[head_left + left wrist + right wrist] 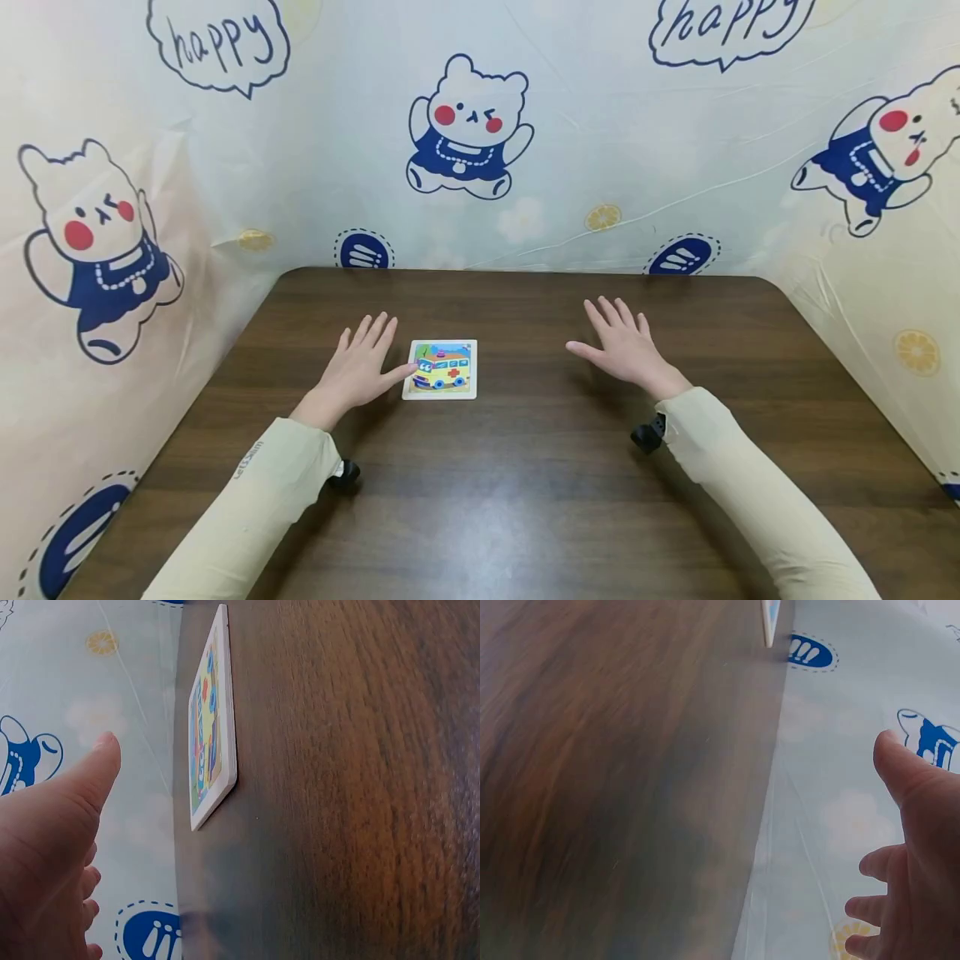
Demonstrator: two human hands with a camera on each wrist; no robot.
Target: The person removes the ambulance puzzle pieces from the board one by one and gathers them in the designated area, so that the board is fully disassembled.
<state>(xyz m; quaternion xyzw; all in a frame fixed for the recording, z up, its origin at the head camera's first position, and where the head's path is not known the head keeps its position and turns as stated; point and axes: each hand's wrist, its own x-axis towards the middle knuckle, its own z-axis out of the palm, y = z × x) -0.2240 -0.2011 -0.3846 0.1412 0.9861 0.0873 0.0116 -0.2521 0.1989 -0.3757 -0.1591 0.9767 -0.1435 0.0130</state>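
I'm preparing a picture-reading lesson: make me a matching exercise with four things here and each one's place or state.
1. White-bordered square cartoon picture board
2. Bare right hand
3. Pale patterned cloth backdrop
4. Dark brown wood-grain table

A. Rises beyond the table's far edge
B. Flat, nearer the bare left hand
C. Under the board
D. Holding nothing

Pairs: 1-B; 2-D; 3-A; 4-C

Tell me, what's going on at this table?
A person has both bare hands above a table, fingers spread, holding nothing. A card with a yellow ambulance picture lies flat between them, closer to the left hand. From above, the left thumb overlaps the card's edge, but the left wrist view shows a gap. The right hand is well off to the card's right.
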